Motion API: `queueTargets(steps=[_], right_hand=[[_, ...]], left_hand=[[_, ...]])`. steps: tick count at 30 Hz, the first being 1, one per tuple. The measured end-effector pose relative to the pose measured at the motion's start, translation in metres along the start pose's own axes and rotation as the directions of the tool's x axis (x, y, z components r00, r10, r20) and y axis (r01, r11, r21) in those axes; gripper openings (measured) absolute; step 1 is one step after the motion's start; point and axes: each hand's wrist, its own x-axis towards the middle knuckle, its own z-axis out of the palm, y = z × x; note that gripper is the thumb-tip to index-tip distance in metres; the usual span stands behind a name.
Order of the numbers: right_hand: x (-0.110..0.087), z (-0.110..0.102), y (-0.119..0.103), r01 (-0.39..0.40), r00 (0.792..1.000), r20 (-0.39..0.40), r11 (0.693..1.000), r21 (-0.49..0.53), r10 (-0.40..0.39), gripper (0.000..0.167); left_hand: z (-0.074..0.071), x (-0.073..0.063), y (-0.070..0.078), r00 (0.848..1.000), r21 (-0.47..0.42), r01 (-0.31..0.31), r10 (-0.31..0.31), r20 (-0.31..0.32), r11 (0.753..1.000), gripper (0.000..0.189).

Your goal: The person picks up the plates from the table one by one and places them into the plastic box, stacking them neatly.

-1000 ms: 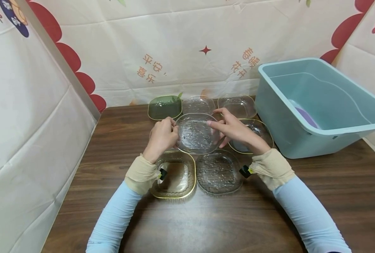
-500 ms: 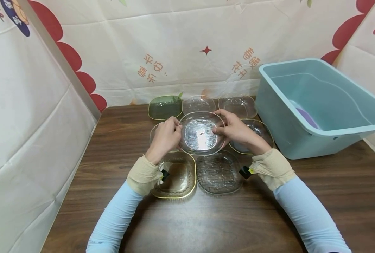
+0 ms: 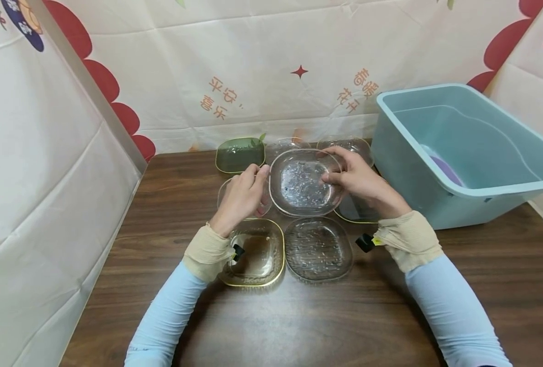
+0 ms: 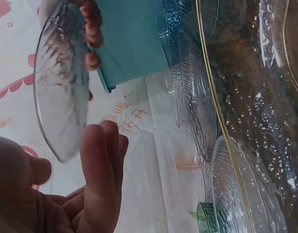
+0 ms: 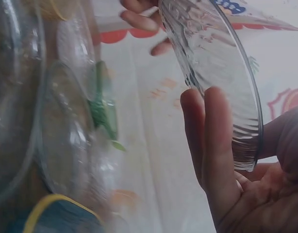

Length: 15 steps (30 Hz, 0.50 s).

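Note:
My right hand (image 3: 363, 178) pinches the right side of a clear, ribbed plate (image 3: 304, 183), thumb on its inner face and fingers behind. The plate is tilted up above the table. At its left edge is my left hand (image 3: 241, 196); in the left wrist view the thumb and fingers stand spread, apart from the plate (image 4: 64, 87). Below the hands lie a gold-rimmed amber plate (image 3: 255, 255) and a smoky ribbed plate (image 3: 318, 250). Another clear plate (image 3: 224, 192) is partly hidden behind my left hand, and a dark gold-rimmed one (image 3: 356, 210) behind the right.
Along the back of the wooden table (image 3: 271, 326) lie a green plate (image 3: 240, 155) and two clear plates, partly covered by the held one. A large blue bin (image 3: 418, 178) stands at the right, something purple (image 3: 444, 169) inside. A printed cloth (image 3: 262, 61) hangs behind.
Both hands held the clear plate earlier. My left hand has let go, while my right hand has carried the plate slightly right and up, its face turning.

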Motion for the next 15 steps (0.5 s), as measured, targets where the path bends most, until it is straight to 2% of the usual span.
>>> queueTargets(steps=[6,15], right_hand=[[-0.012,-0.012,-0.014,0.027,0.995,-0.097,1.0,0.005,-0.026,0.054],[-0.026,-0.027,-0.026,0.06,0.984,-0.171,0.998,0.023,-0.055,0.048]], left_hand=[[0.0,0.0,-0.001,1.0,0.024,0.009,-0.009,0.009,1.0,0.063],[0.004,0.0,0.001,0.996,0.018,0.026,-0.028,0.09,0.999,0.057]])
